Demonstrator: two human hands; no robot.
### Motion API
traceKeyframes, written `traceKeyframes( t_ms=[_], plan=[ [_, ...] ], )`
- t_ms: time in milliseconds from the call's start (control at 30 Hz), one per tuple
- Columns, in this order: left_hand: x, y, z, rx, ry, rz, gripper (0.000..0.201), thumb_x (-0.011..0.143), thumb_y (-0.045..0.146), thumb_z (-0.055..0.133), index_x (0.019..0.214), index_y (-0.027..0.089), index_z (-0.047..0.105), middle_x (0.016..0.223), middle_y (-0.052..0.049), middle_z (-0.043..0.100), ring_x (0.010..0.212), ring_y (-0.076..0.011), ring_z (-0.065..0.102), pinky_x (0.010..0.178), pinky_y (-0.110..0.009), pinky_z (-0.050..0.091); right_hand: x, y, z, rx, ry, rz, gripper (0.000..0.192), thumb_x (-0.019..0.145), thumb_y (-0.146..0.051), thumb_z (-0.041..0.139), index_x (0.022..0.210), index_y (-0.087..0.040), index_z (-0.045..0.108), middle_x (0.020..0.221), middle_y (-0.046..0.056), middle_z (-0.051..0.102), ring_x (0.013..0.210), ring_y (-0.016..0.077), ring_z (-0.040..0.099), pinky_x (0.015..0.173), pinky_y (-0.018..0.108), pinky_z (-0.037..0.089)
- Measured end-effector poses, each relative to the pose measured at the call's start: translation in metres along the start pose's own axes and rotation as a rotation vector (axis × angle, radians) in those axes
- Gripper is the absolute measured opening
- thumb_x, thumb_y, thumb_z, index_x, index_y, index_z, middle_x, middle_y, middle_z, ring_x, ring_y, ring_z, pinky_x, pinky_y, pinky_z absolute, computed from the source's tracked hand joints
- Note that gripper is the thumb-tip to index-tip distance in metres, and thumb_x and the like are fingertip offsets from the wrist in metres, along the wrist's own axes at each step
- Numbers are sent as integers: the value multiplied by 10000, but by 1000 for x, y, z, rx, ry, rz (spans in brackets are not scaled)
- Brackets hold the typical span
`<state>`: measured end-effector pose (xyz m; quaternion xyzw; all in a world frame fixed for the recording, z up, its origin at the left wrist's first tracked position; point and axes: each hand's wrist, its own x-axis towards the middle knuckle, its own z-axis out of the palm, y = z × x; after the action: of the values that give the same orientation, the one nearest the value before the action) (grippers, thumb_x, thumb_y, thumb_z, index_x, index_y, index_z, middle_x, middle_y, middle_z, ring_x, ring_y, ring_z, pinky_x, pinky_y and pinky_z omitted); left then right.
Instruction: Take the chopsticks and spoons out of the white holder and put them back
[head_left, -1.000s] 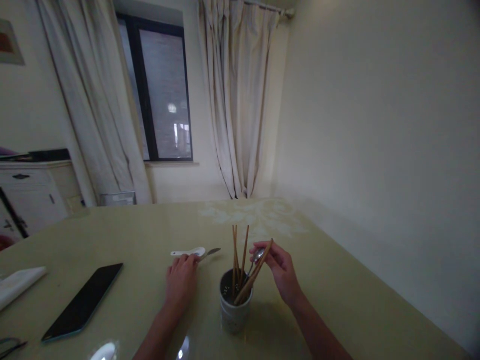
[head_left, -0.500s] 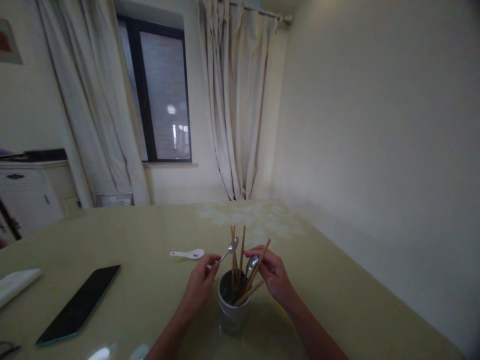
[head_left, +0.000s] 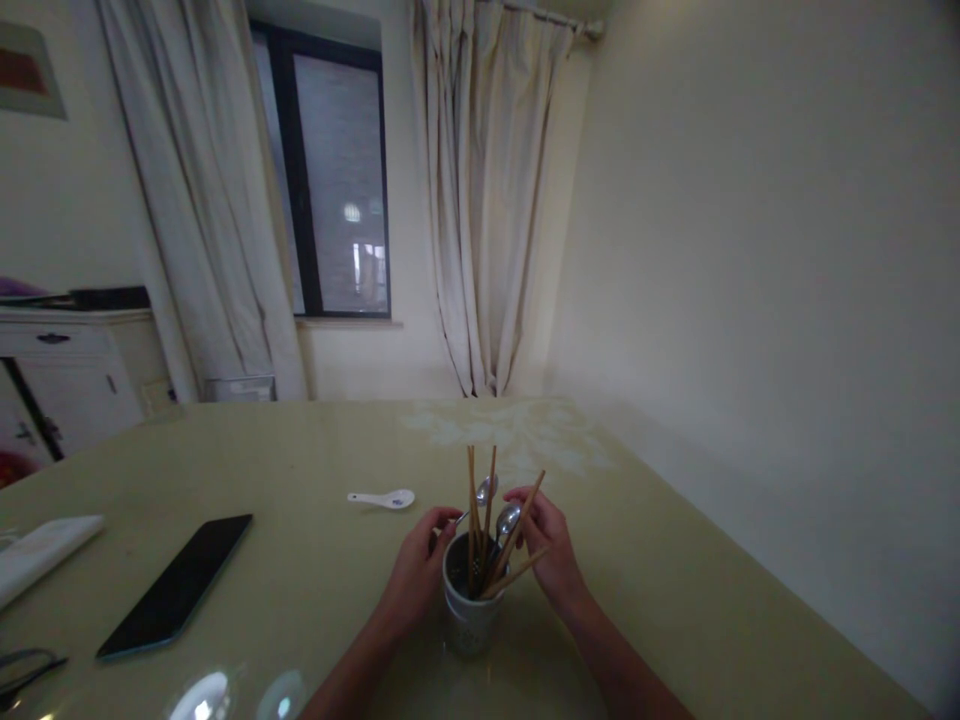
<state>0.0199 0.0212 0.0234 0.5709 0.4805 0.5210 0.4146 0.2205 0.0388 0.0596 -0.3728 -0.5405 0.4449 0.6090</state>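
A white ceramic utensil cup (head_left: 470, 620) stands on the yellowish table (head_left: 315, 470) in front of me, holding several wooden chopsticks (head_left: 491, 520) and a metal spoon (head_left: 508, 520). My left hand (head_left: 420, 570) is at the cup's left rim, pinching the handle of a second metal spoon (head_left: 486, 489) whose bowl is over the cup. My right hand (head_left: 551, 555) is at the cup's right side, its fingers touching the leaning chopsticks. A white ceramic spoon (head_left: 382, 497) lies on the table beyond my left hand.
A black phone (head_left: 178, 583) lies on the table to the left, with a folded white cloth (head_left: 41, 555) farther left. A white cabinet (head_left: 67, 385) stands beyond the table. A curtained window is at the back and a bare wall runs along the right.
My left hand picked the metal spoon up from the table and carried it right to the cup. My right hand stayed on the chopsticks at the cup.
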Motion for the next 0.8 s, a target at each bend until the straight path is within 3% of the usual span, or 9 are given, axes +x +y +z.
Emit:
traceKeyframes(
  t_ms=[100,267,333,433,600,700,800],
  plan=[
    [-3,5,1,-39,-27,-2,447,898,580,659,1080,177,723,902,-81,773,798,-237,722,712,-337,573,3,12,4,-10,-44,98,543,707,-680,835,929,-194,735,720,17,691,601,186,594,526,267,467],
    [-8,13,2,-37,-109,21,352,867,479,715,1040,174,737,941,-79,779,827,-232,717,739,-323,566,7,18,7,-29,-59,54,479,815,-653,764,845,-175,740,710,26,686,632,182,594,561,267,463],
    [-6,11,0,-11,-105,29,383,934,513,628,1091,179,735,999,-95,789,894,-245,731,801,-345,573,10,14,3,-34,13,-2,483,822,-656,757,829,-174,734,688,23,673,611,175,575,543,267,452],
    [4,5,-10,87,45,75,446,992,553,501,1130,197,733,1081,-112,787,1004,-266,733,887,-383,571,18,3,-13,-33,206,-90,475,820,-648,766,871,-177,737,701,19,674,599,168,569,544,272,456],
    [20,-6,-48,539,314,161,356,991,364,444,1096,189,735,1149,-133,767,1093,-294,694,941,-433,554,29,-16,-43,118,431,-179,462,780,-602,838,946,-179,753,769,18,687,657,155,584,622,281,501],
    [19,-14,-70,962,383,113,409,992,191,385,1229,190,719,1337,-147,721,1270,-315,624,1069,-480,474,28,-18,-47,189,403,-165,458,754,-578,875,956,-185,757,781,14,687,667,148,589,634,273,504],
    [14,-26,-80,1218,374,51,496,996,118,363,1386,207,658,1510,-137,635,1418,-324,535,1141,-524,397,25,-15,-40,153,313,-172,421,790,-562,864,958,-192,754,785,9,683,674,147,589,644,271,500]
  ],
)
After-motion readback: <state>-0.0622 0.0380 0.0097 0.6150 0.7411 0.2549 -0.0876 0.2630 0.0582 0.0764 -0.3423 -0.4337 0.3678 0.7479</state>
